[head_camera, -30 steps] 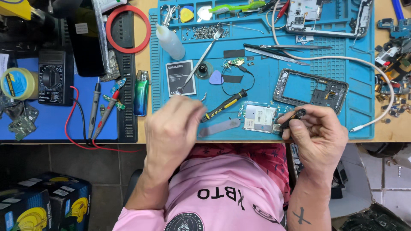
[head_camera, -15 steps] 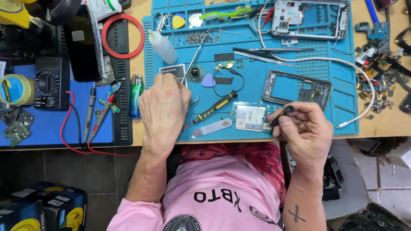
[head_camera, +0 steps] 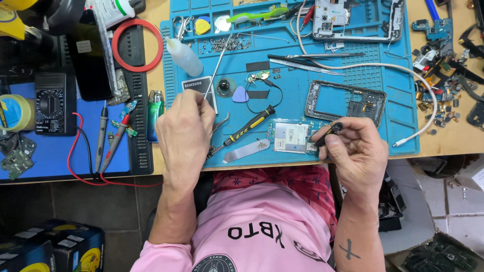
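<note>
A matt blue rubbery mat [head_camera: 393, 126] is covering the pale wooden bench [head_camera: 443, 138]; on it are gleaming steel tweezers [head_camera: 315, 56], a brushed metal pry strip [head_camera: 245, 150], a translucent plastic bottle [head_camera: 184, 56] and a glossy-handled screwdriver [head_camera: 249, 126].

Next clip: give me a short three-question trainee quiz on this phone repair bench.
1. True or false: the right hand holds a small black tool over the circuit board.
2. Which lies nearest the left hand? A) toothbrush B) screwdriver C) multimeter
3. What colour is the mat under the phone frame?

Key: 1 true; 2 B; 3 blue.
</note>
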